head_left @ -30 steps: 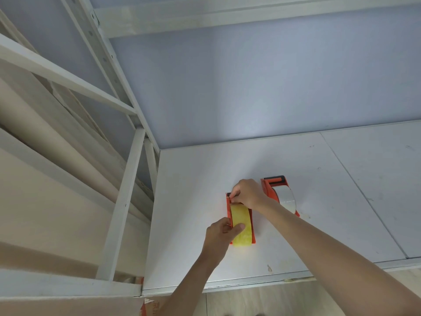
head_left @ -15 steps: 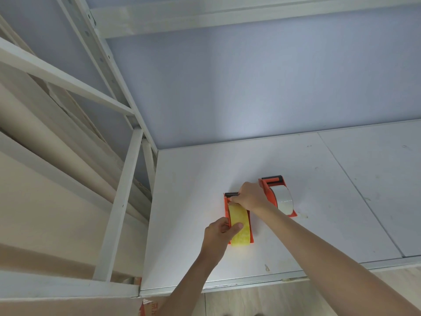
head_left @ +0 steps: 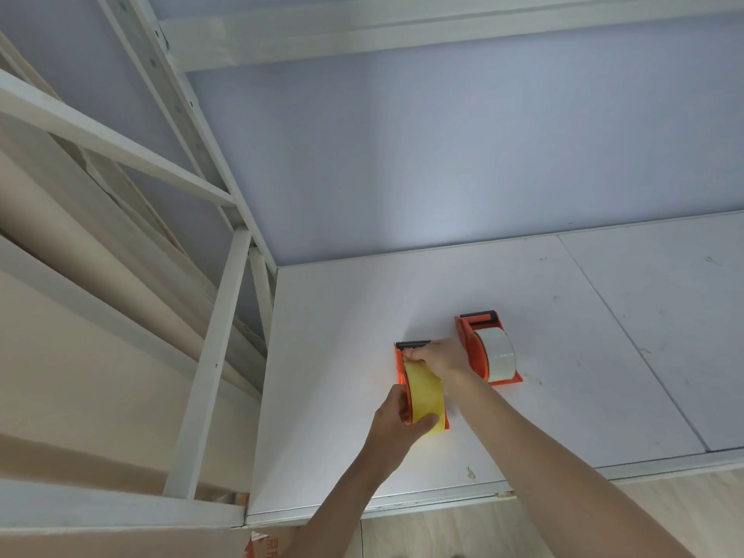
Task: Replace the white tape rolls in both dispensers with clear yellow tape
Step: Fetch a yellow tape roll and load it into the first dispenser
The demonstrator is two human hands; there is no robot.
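White shelf surface (head_left: 563, 396), so I'm halfway: my left hand (head_left: 396, 422) grips the near dispenser (head_left: 400, 376), right hand (head_left: 437, 356) pinches its yellow tape (head_left: 424, 396) toward the cutter. Just past my right grip, the second dispenser (head_left: 467, 348) keeps its white roll (head_left: 499, 352).

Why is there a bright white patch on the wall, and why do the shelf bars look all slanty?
Head view: the bright patch on the wall looks like light shining onto it and fading outward. The shelf bars slant and spread because the wide-angle lens stretches the picture's edges. The white tape roll shows a shiny glint. The hands cast only faint shadows on the table.
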